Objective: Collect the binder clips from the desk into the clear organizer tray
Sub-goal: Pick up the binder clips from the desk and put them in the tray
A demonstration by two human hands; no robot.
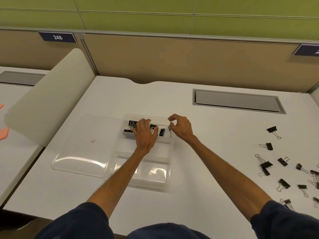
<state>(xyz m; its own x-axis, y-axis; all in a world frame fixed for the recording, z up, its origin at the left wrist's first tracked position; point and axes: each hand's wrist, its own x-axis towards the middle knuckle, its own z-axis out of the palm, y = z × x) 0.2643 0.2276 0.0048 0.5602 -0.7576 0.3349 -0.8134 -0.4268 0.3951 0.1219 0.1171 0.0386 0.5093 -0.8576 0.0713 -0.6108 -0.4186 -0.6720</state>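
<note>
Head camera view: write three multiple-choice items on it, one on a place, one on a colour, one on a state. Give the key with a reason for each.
1. Where do the loose black metal binder clips lie on the white desk?
A) left of the clear plastic organizer tray
B) right of it
C) behind it

2. What colour are the clips' bodies?
A) black
B) red
C) white

3. What is the right hand doing?
A) lying flat on the desk
B) hanging off the desk's edge
C) pinching one binder clip over the tray's far compartment

Key:
1 B, the clips lie scattered near the desk's right side.
2 A, the bodies are black with silver wire handles.
3 C, thumb and fingers close on a clip at the tray's far right corner.
</note>
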